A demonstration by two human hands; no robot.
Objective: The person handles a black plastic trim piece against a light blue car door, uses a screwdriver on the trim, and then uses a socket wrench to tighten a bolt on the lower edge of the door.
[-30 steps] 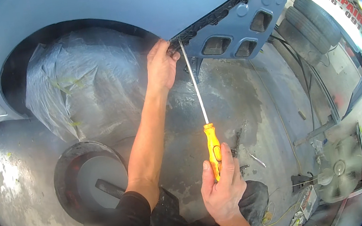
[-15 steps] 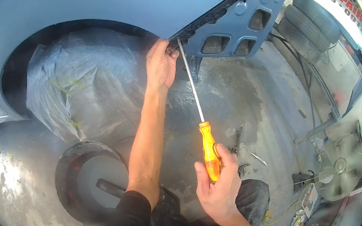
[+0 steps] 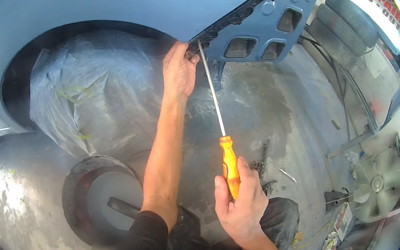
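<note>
My right hand [image 3: 243,206] is closed around the yellow handle of a long screwdriver [image 3: 229,159]. Its metal shank runs up and away, with the tip at the lower end of a black plastic bracket [image 3: 250,11]. That bracket lies along the edge of a blue-grey car body [image 3: 104,2], beside the wheel arch. Up at the same corner, my left hand [image 3: 180,76] pinches the bracket's end with thumb and fingers, just left of the screwdriver tip. What lies under those fingertips is partly hidden.
Clear plastic sheeting [image 3: 97,94] covers the wheel. A round black-rimmed stool or pan [image 3: 121,188] sits at lower left. A pen-like tool [image 3: 287,175] and dark parts [image 3: 264,167] lie on the floor. To the right are a fan [image 3: 377,184] and stacked tyres [image 3: 348,25].
The screwdriver's handle has turned slightly in my right hand, and the fingers have shifted on it. My left hand stays at the bracket's end. The whole view has moved a little.
</note>
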